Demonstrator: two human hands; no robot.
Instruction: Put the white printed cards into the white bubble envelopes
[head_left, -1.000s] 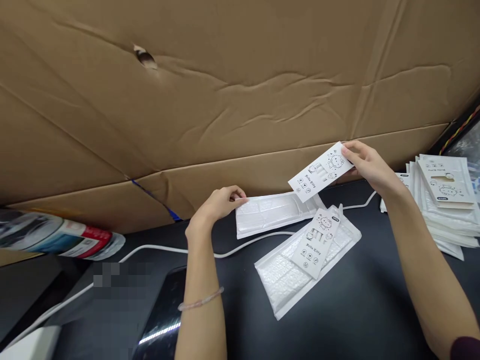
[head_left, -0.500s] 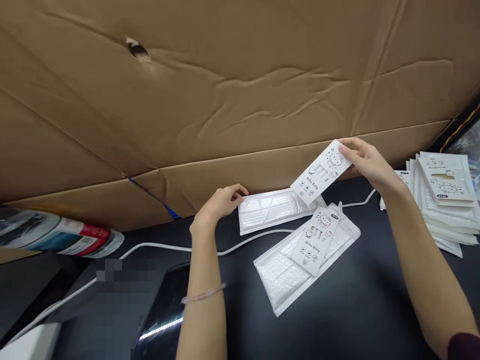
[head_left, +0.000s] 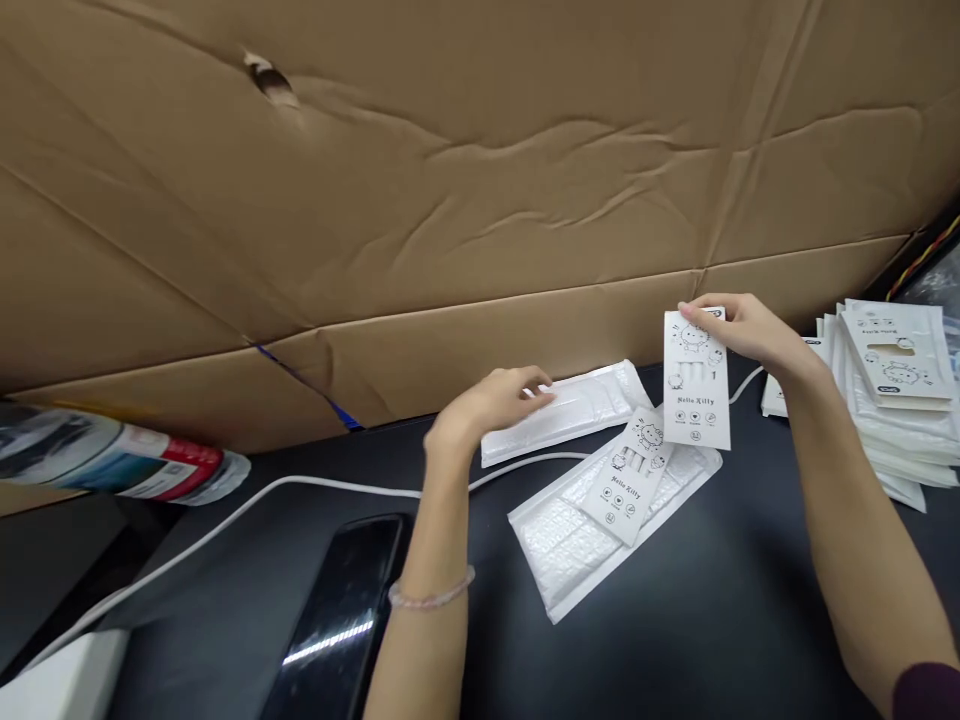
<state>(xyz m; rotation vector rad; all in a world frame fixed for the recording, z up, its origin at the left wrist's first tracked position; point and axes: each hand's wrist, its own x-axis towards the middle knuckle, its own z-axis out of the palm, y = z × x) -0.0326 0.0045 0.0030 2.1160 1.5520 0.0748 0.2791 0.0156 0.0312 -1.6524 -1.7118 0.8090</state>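
My right hand (head_left: 739,328) pinches the top corner of a slim white Hello Kitty pen box (head_left: 696,425), held upright above the black table. White pens show through its cut-out window. My left hand (head_left: 495,405) hovers at the left part of a white bubble mailer (head_left: 592,405) by the cardboard, its fingers loosely bent and apart with nothing in them. Whether its fingertips touch that mailer I cannot tell. Nearer to me, a second pen box (head_left: 619,500) lies slantwise on another bubble mailer (head_left: 559,560).
At the right stands a stack of white mailers (head_left: 911,450) with a pen box (head_left: 896,370) on top. A brown cardboard wall (head_left: 480,220) rises behind. A white cable (head_left: 330,483) crosses the table, near a black phone (head_left: 337,610). A plastic bottle (head_left: 142,455) lies left.
My right hand has swung the pen box from a slant over the back mailer to upright, further right. My left hand has moved right from the back mailer's left end.
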